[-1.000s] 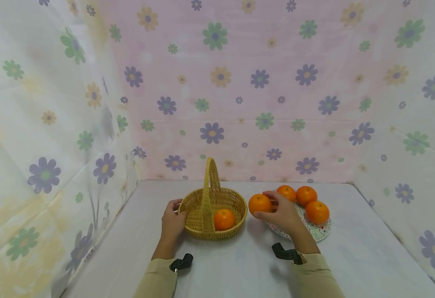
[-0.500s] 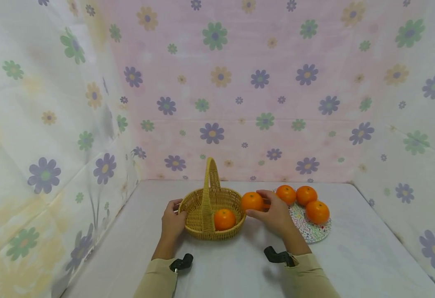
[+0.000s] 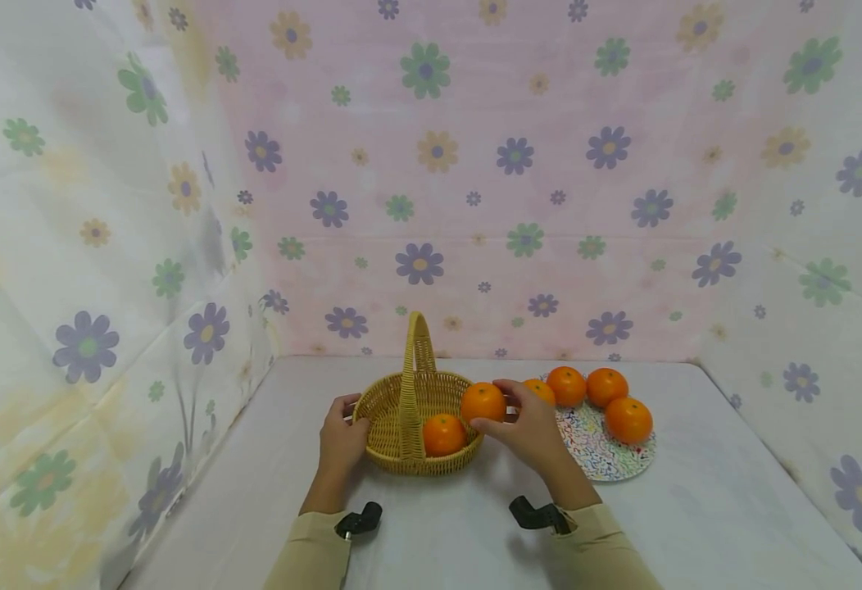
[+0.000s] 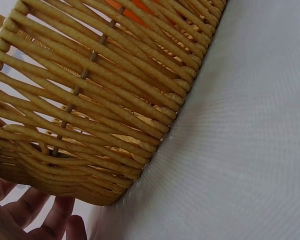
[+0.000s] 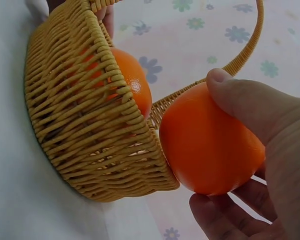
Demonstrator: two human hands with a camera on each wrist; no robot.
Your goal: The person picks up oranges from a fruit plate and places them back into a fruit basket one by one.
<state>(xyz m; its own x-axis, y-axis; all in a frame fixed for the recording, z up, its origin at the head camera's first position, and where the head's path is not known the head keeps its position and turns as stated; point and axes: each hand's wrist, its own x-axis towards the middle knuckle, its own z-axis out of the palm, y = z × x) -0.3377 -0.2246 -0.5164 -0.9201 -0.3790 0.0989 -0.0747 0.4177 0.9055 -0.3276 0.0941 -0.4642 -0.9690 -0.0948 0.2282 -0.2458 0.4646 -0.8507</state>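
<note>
**Right hand [image 3: 533,430] holds an orange [image 3: 483,402] at the wicker basket's rim**

The right hand is clamped on the orange, thumb on one side and fingers on the other. In the head view this fruit overlaps the right side of the wicker basket [image 3: 383,414]; the right wrist view shows it right at the rim, on the outer side of the other fruit. Whether it touches the weave is hard to tell.

The left hand [image 3: 343,441] grips the basket's left side, its thumb at the rim and its fingers around the outside. The left wrist view shows those fingers against or just beside the outer wall.

Inside the basket, right of the foot of the upright handle [image 3: 410,410], lies the basket orange [image 3: 443,435].

To the right is a speckled plate [image 3: 602,456]. A back-left orange [image 3: 566,386] and a back-right orange [image 3: 607,387] sit close together on it, with a front-right orange [image 3: 629,420] nearer the person. A half-hidden orange [image 3: 539,392] shows behind the right hand, at the plate's left; its underside is out of sight.

Basket and plate stand on a white-covered table [image 3: 442,537] before a flowered backdrop [image 3: 475,156].
</note>
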